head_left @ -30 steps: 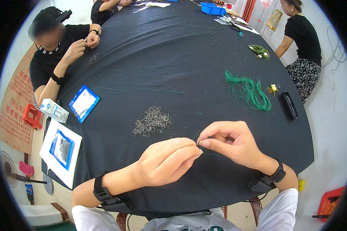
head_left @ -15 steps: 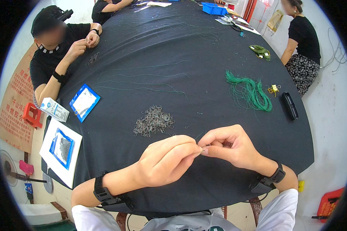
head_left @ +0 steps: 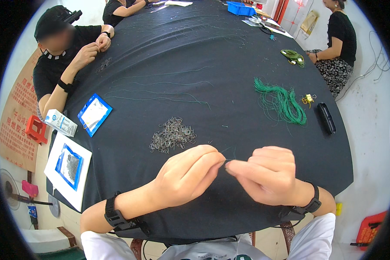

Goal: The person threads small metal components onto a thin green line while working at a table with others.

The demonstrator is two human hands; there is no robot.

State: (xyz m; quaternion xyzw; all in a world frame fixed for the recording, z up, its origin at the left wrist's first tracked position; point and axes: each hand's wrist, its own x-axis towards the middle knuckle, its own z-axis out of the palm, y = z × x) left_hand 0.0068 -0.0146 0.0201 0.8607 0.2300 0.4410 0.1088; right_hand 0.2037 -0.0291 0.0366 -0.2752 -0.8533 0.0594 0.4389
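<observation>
My left hand (head_left: pixel 188 175) is closed in a pinch above the near part of the table; what its fingertips hold is too small and hidden to make out. Beside it, almost fingertip to fingertip, my right hand (head_left: pixel 271 175) is curled with thumb and forefinger pinching a thin green fishing line (head_left: pixel 235 152). Loose strands stick up in the gap between both hands. Just beyond my left hand lies a heap of small metal fishing hooks (head_left: pixel 172 135). A loose bundle of green line (head_left: pixel 284 104) rests farther to the right.
The dark cloth-covered table (head_left: pixel 160 225) carries several separate line strands (head_left: pixel 160 93). At left are a blue-edged packet (head_left: pixel 95 115), a small carton (head_left: pixel 61 123) and a white board (head_left: pixel 83 167) bearing another packet. A black case (head_left: pixel 326 118) lies right. A co-worker (head_left: pixel 56 65) sits at left.
My right hand has rolled inward, its fingers curling tighter with the knuckles now upward. My left hand has shifted slightly. The person at far right has drawn an arm back to the lap.
</observation>
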